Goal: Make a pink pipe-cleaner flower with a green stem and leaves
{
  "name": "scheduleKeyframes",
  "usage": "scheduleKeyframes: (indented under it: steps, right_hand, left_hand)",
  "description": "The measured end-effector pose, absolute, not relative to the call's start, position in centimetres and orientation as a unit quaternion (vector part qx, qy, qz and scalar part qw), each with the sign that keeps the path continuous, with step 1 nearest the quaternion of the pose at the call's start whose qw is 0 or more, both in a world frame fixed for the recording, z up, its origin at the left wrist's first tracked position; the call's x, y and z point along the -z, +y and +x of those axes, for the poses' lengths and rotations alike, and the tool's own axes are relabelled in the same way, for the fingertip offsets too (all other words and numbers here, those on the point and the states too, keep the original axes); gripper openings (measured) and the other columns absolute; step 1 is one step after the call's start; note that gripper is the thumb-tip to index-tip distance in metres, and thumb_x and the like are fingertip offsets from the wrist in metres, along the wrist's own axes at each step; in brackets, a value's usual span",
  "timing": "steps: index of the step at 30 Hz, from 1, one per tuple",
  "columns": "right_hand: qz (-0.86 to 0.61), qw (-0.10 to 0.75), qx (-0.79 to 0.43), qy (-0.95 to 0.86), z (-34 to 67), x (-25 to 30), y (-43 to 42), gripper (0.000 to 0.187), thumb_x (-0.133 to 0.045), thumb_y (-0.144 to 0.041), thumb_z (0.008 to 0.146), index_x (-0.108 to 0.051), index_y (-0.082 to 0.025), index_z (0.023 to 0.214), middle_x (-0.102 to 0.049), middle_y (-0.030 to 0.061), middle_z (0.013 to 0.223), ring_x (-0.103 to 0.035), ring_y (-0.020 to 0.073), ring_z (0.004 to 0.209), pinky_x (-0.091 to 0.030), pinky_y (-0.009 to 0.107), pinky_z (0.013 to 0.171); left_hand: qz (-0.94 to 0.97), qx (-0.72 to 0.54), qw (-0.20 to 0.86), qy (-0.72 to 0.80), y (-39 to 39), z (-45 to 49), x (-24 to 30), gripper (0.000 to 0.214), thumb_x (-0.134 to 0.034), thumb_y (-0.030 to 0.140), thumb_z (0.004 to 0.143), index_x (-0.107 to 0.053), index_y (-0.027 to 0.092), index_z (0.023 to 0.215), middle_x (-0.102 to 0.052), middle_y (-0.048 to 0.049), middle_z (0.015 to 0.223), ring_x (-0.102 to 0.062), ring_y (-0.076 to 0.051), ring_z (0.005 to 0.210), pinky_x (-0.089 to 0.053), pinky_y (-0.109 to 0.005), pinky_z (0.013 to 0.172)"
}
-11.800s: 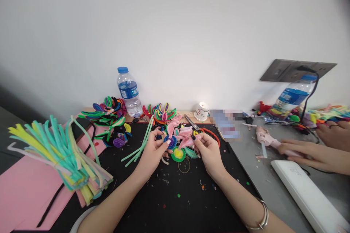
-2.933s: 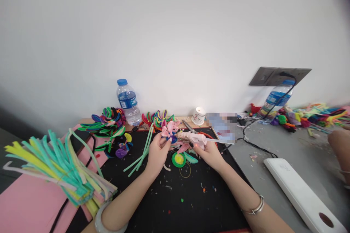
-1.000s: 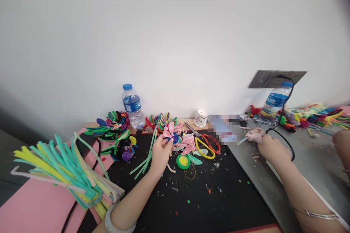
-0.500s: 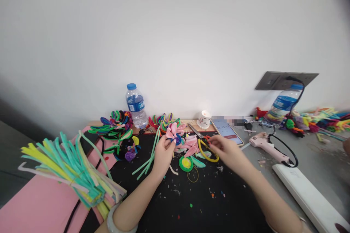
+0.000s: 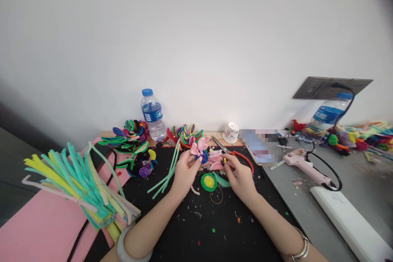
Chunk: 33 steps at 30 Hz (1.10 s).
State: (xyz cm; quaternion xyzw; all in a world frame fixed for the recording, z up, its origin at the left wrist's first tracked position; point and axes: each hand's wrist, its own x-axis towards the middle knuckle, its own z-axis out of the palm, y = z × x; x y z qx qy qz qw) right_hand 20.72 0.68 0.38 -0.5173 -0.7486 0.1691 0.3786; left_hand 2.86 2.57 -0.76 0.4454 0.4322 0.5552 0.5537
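Note:
A pink pipe-cleaner flower with a blue centre (image 5: 200,147) is pinched upright in my left hand (image 5: 185,172). Close to its right, my right hand (image 5: 241,178) has thumb and fingers drawn together beside loose pink petals (image 5: 215,160); what they hold, if anything, cannot be made out. Behind that hand lie scissors (image 5: 220,144) with a red handle loop showing and the yellow one mostly covered. Below the flower are a green disc with a yellow middle (image 5: 208,181) and a teal leaf piece (image 5: 221,180).
Pipe cleaners (image 5: 76,188) lie bundled at left, with green stems (image 5: 166,176) nearer the middle. Along the wall stand a water bottle (image 5: 152,114), a paper cup (image 5: 231,132) and a phone (image 5: 259,149). A corded glue gun (image 5: 307,166) and a white box (image 5: 346,221) lie at right.
My right hand has moved left from the scissors' handles to beside the flower, uncovering the red loop and covering most of the yellow one. The flower stays in my left hand, slightly turned.

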Motion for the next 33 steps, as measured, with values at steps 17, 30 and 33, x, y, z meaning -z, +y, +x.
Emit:
scheduleKeyframes:
  steps: [17,30,33]
  right_hand:
    - [-0.5,0.507,-0.169,-0.681,20.98,-0.35,0.66,0.021,-0.042,-0.018,0.087,-0.061,-0.021,0.095,-0.054,0.0074,0.094,-0.057,0.0182,0.083,-0.048,0.03,0.068]
    - [-0.475,0.518,-0.179,-0.688,20.55,-0.27,0.84,0.007,-0.054,-0.015,0.082,-0.06,-0.02,0.08,-0.053,0.0031,0.081,-0.053,0.0143,0.071,-0.047,0.027,0.061]
    - [-0.472,0.513,-0.165,-0.697,20.4,-0.44,0.73,0.01,-0.053,-0.012,0.081,-0.059,-0.019,0.079,-0.054,0.0029,0.08,-0.053,0.0139,0.072,-0.047,0.026,0.061]
  left_hand:
    - [0.517,-0.481,0.568,0.422,1.81,3.42,0.98,0.033,-0.058,0.028,0.076,-0.053,0.015,0.106,-0.068,-0.0104,0.099,-0.068,-0.019,0.066,-0.053,-0.025,0.056]
    - [0.552,-0.451,0.55,0.435,1.95,3.25,1.43,0.032,-0.056,0.027,0.077,-0.052,0.014,0.107,-0.066,-0.0108,0.102,-0.068,-0.022,0.08,-0.054,-0.03,0.067]
    - [0.558,-0.451,0.547,0.432,1.88,3.28,1.43,0.031,-0.056,0.026,0.078,-0.052,0.014,0.107,-0.066,-0.0097,0.097,-0.067,-0.022,0.081,-0.054,-0.031,0.068]
